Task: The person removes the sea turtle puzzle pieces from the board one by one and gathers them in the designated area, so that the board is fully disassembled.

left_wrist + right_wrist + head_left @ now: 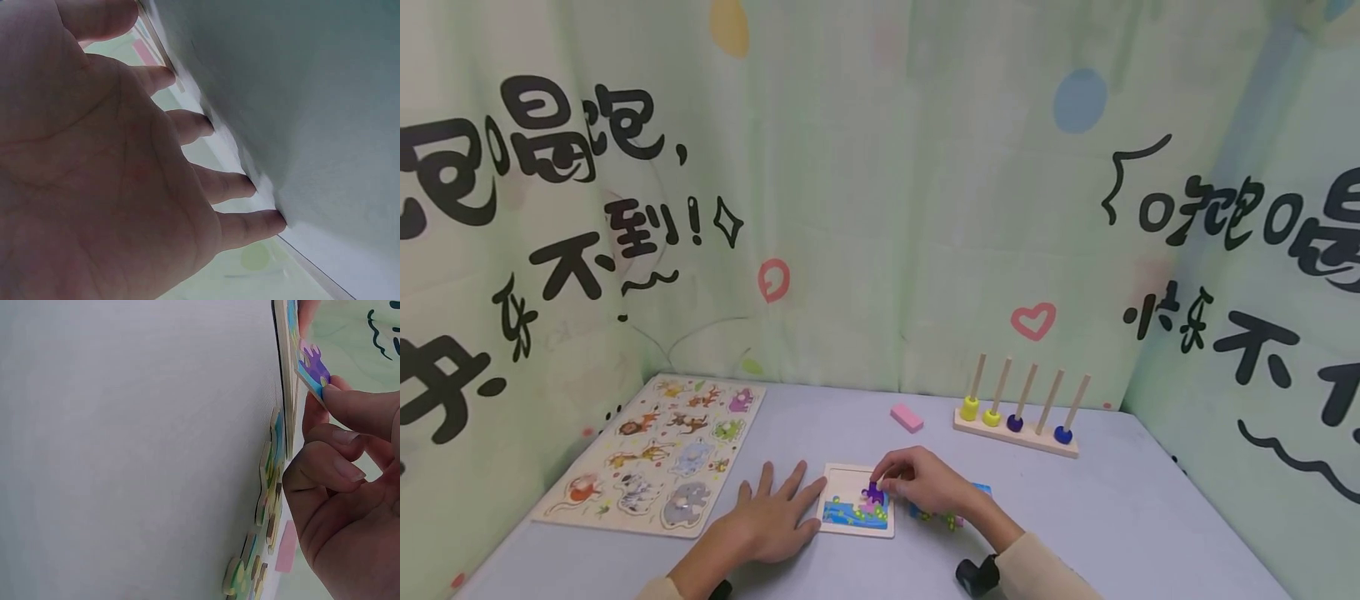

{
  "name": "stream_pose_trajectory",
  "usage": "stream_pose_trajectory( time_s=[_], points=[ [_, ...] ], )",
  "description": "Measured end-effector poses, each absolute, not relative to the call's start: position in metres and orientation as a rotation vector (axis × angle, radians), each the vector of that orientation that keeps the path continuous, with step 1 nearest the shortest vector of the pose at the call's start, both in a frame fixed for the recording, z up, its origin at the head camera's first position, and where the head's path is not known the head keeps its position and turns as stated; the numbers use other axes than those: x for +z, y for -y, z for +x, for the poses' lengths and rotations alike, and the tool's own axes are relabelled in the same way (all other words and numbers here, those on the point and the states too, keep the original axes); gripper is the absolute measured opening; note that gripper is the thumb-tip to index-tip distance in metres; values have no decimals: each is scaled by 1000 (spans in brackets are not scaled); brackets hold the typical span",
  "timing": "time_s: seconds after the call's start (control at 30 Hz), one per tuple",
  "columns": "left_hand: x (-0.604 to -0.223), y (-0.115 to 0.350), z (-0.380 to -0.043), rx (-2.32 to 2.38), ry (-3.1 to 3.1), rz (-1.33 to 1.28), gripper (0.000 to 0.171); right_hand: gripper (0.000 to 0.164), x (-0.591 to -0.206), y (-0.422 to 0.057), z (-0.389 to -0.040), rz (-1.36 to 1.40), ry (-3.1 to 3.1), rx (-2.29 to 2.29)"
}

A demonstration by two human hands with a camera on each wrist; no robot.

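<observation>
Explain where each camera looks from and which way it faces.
Head: worn on the head, facing forward and down at the puzzle tray; left hand and right hand show.
Left wrist: worn there, facing along the visible palm and fingers to the table.
Right wrist: worn there, facing the purple piece the right hand pinches; another finger shows beyond.
Shared: head and right wrist show this piece and the pink block.
</observation>
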State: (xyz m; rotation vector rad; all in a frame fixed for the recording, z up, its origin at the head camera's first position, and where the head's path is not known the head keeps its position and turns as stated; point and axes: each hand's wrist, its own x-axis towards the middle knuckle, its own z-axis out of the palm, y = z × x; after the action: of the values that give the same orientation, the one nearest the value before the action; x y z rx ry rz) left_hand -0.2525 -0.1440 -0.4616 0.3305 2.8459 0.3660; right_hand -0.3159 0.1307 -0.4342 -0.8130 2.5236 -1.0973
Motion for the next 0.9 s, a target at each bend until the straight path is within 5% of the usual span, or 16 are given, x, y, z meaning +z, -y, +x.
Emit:
stream_pose_trajectory(
  time_s=[0.5,0.9],
  points=[
    [-436,137,-239,373,-2851,302,63,14,-434,-131,-317,-785,-2491,-1123],
    [-470,145,-257,370,-2859,335,64,13,-431,-137,-316,-783,-2498,-1140]
  ],
)
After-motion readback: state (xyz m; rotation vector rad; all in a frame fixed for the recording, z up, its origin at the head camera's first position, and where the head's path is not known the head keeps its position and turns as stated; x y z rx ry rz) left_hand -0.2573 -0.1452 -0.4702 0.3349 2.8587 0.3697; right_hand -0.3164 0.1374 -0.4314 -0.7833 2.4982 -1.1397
